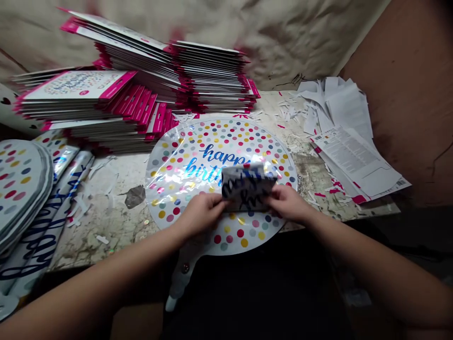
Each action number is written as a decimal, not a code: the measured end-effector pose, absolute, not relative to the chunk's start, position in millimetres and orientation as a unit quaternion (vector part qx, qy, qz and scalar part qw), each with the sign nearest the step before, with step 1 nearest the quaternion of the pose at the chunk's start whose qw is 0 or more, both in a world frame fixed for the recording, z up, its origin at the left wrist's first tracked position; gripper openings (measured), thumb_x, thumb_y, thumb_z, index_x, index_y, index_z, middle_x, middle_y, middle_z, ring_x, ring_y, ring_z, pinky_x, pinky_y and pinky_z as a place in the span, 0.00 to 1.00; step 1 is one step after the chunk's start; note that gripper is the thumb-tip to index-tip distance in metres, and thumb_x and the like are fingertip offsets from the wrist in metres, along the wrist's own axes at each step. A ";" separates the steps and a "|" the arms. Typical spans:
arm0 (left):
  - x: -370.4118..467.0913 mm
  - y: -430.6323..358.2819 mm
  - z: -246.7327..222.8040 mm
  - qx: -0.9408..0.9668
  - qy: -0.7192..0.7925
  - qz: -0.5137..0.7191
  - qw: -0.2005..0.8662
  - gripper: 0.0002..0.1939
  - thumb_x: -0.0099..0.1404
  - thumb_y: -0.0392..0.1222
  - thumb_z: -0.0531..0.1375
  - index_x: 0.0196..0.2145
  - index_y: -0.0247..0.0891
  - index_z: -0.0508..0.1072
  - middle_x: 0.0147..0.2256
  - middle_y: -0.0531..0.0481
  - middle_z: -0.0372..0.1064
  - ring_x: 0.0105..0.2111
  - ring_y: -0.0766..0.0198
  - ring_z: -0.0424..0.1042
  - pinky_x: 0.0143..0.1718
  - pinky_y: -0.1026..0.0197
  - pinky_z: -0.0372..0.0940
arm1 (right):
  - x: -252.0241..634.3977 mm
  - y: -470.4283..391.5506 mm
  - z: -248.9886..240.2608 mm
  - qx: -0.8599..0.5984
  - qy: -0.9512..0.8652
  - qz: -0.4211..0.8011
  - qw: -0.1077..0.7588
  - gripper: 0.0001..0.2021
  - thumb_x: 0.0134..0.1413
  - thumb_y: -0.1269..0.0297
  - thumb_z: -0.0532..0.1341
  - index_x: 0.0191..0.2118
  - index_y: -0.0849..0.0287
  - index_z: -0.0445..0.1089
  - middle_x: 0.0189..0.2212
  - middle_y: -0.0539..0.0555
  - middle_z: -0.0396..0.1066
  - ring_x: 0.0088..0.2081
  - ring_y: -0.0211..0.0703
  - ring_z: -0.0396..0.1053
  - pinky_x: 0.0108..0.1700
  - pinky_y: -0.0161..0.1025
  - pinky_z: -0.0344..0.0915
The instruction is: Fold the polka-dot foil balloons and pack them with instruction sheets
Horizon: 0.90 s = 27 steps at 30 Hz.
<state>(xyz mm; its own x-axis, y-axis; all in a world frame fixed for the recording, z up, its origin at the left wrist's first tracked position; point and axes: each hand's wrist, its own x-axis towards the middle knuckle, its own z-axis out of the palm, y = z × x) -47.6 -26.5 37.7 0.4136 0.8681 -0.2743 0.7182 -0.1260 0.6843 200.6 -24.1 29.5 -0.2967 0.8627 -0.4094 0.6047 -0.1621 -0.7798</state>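
Note:
Between both hands is a folded foil balloon (247, 189), a small silvery rectangle with dark blue lettering. My left hand (201, 212) pinches its left edge, and my right hand (288, 203) grips its right edge. Below it a large round foil balloon (219, 134) lies flat, white with coloured dots and blue "happy birthday" script. The folded piece covers part of that lettering. The round balloon's tail (180, 278) hangs over the table's front edge.
Stacks of white-and-pink packets (212, 75) stand at the back left. More flat dotted balloons (21, 184) are piled at the left. Printed paper sheets (354, 156) lie at the right. Paper scraps (288, 113) litter the worn table (99, 241). A wall (399, 104) rises at the right.

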 end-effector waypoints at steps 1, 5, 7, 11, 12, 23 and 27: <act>-42.4 -17.5 40.8 0.686 0.571 0.073 0.444 0.16 0.62 0.50 0.51 0.25 0.38 0.69 0.22 0.50 0.71 0.24 0.60 0.73 0.23 0.64 0.64 | 196.9 -16.7 32.1 -0.617 -0.592 0.506 0.110 0.13 0.58 0.62 0.51 0.43 0.63 0.67 0.29 0.57 0.75 0.27 0.46 0.73 0.29 0.42 0.70; -24.7 13.9 46.1 0.513 0.630 0.028 0.582 0.13 0.57 0.48 0.56 0.21 0.38 0.64 0.15 0.51 0.66 0.15 0.61 0.69 0.14 0.67 0.56 | 180.9 -3.5 38.8 -0.695 -0.652 0.278 0.124 0.23 0.59 0.55 0.50 0.55 0.62 0.57 0.40 0.63 0.73 0.39 0.53 0.72 0.39 0.49 0.68; -23.9 22.3 48.9 0.475 0.637 0.009 0.607 0.12 0.54 0.45 0.59 0.20 0.37 0.64 0.13 0.50 0.65 0.15 0.61 0.69 0.15 0.67 0.57 | 171.9 -6.7 34.1 -0.638 -0.748 0.129 0.128 0.26 0.59 0.53 0.49 0.60 0.58 0.52 0.55 0.63 0.62 0.55 0.57 0.61 0.52 0.55 0.59; -43.2 20.4 66.1 0.419 0.645 0.089 0.633 0.10 0.50 0.43 0.64 0.27 0.35 0.69 0.22 0.50 0.70 0.21 0.64 0.71 0.22 0.64 0.65 | 158.1 -13.7 10.8 -0.541 -0.833 0.112 0.035 0.31 0.59 0.47 0.45 0.64 0.55 0.45 0.65 0.55 0.38 0.65 0.54 0.36 0.62 0.57 0.38; -49.6 16.6 71.7 0.389 0.650 0.130 0.640 0.12 0.50 0.43 0.65 0.30 0.35 0.69 0.26 0.49 0.71 0.24 0.63 0.72 0.26 0.63 0.67 | 156.7 -13.8 5.7 -0.544 -0.830 0.122 0.025 0.31 0.59 0.47 0.44 0.65 0.56 0.43 0.65 0.55 0.36 0.65 0.53 0.34 0.62 0.57 0.36; -13.3 2.8 65.0 0.319 0.633 0.078 0.701 0.14 0.49 0.46 0.66 0.24 0.36 0.66 0.16 0.57 0.63 0.15 0.70 0.64 0.15 0.70 0.59 | 164.3 -10.0 5.5 -0.522 -0.838 0.145 0.062 0.32 0.59 0.46 0.42 0.65 0.56 0.42 0.66 0.55 0.36 0.65 0.51 0.34 0.63 0.54 0.36; -10.4 3.4 72.7 0.282 0.622 0.158 0.713 0.08 0.50 0.31 0.62 0.26 0.36 0.65 0.26 0.49 0.71 0.28 0.65 0.74 0.27 0.69 0.69 | 229.2 22.5 19.0 -0.649 -0.749 0.052 0.125 0.32 0.59 0.49 0.47 0.65 0.56 0.39 0.66 0.57 0.32 0.65 0.52 0.33 0.61 0.55 0.41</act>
